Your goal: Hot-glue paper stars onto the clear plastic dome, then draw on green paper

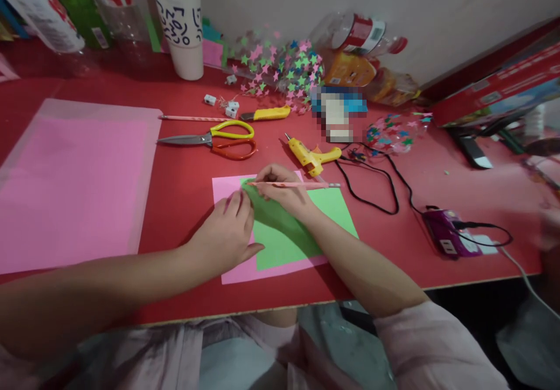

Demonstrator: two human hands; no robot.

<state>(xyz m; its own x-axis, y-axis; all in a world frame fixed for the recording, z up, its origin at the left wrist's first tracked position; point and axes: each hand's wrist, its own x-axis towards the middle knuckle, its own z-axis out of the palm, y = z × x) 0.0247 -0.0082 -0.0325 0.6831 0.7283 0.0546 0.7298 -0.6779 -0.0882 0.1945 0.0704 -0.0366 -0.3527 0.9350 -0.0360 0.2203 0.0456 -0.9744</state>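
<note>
A green paper sheet (297,232) lies on a pink paper sheet (238,270) on the red table (184,186). My right hand (280,195) grips a pink pencil (301,185), its tip near the green sheet's far left corner. My left hand (225,232) rests flat on the papers beside it, fingers stretched toward the pencil tip, pressing the sheets down.
Scissors (219,139), a yellow utility knife (266,113), another pencil (192,118) and a yellow glue gun (311,157) with black cable lie beyond the papers. A large pink sheet in plastic (70,186) lies left. Bottles, star confetti and a purple charger (446,232) sit around.
</note>
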